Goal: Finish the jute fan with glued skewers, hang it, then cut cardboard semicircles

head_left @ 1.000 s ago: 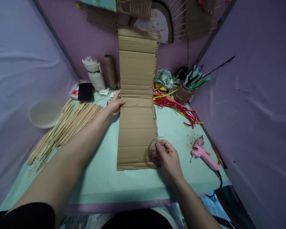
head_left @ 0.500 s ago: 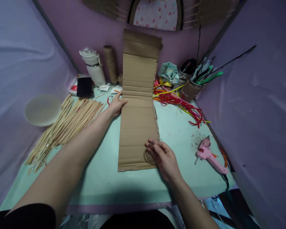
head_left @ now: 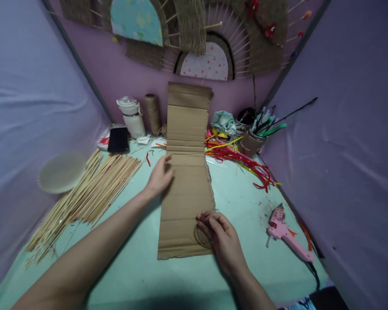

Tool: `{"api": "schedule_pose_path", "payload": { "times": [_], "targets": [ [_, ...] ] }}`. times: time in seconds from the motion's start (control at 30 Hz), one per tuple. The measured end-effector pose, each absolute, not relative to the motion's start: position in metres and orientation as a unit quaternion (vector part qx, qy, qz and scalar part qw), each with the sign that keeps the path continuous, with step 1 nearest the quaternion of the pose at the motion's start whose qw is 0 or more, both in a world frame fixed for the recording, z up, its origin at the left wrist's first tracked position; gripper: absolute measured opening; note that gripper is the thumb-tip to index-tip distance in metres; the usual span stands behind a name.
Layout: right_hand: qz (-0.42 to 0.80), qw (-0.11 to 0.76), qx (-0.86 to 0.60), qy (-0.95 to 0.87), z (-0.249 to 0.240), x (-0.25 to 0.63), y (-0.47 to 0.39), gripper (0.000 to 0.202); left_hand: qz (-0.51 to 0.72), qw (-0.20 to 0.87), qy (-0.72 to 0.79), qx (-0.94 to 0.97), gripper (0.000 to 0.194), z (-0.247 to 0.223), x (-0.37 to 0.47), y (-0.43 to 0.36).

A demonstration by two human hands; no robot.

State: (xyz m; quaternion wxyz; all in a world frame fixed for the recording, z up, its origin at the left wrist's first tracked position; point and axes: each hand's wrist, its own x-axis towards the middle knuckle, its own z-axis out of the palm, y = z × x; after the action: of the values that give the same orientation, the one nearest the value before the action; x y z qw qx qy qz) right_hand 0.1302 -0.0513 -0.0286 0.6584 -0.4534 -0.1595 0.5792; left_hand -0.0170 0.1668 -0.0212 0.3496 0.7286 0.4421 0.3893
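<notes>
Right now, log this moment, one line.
left hand: at left edge of cardboard; right hand: holding round clear item; glue gun: at right

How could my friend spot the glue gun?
On the pale green table, find the long cardboard in the middle. Go right, past the right hand; the glue gun lies there, nearer than the red strips. Its pink pistol shape and dark cord set it apart.

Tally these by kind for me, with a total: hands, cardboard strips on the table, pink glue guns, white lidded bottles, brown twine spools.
Hands: 2, left hand and right hand
Cardboard strip: 1
Pink glue gun: 1
White lidded bottle: 1
Brown twine spool: 1
Total: 6
</notes>
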Motion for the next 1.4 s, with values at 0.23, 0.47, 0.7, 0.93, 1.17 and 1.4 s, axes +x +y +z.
{"api": "schedule_pose_path", "payload": {
  "times": [0.23, 0.47, 0.7, 0.93, 1.17, 1.4],
  "targets": [
    [0.588, 0.666, -0.439, -0.136, -0.021, 0.134, -0.054, 0.016, 0.101, 0.249, 0.298, 0.916, 0.066, -0.017, -0.039, 0.048],
    [0.465, 0.724, -0.498, -0.111, 0.002, 0.173, -0.066, 0.022, 0.022, 0.208, 0.281, 0.937, 0.078, -0.026, -0.042, 0.054],
    [0.395, 0.7, -0.574, -0.154, 0.013, 0.184, -0.077, 0.04, 0.045, 0.233, 0.279, 0.931, 0.081, -0.032, -0.043, 0.056],
    [0.486, 0.579, -0.608, -0.242, -0.001, 0.132, -0.069, 0.045, 0.036, 0.348, 0.282, 0.893, 0.059, -0.023, -0.048, 0.065],
    [0.518, 0.53, -0.614, -0.271, -0.019, 0.119, -0.064, 0.051, 0.054, 0.391, 0.264, 0.88, 0.057, -0.022, -0.053, 0.07],
    [0.261, 0.343, -0.734, -0.524, -0.018, 0.125, -0.072, 0.038, 0.058, 0.372, 0.238, 0.895, 0.067, -0.03, -0.055, 0.071]
  ]
}}
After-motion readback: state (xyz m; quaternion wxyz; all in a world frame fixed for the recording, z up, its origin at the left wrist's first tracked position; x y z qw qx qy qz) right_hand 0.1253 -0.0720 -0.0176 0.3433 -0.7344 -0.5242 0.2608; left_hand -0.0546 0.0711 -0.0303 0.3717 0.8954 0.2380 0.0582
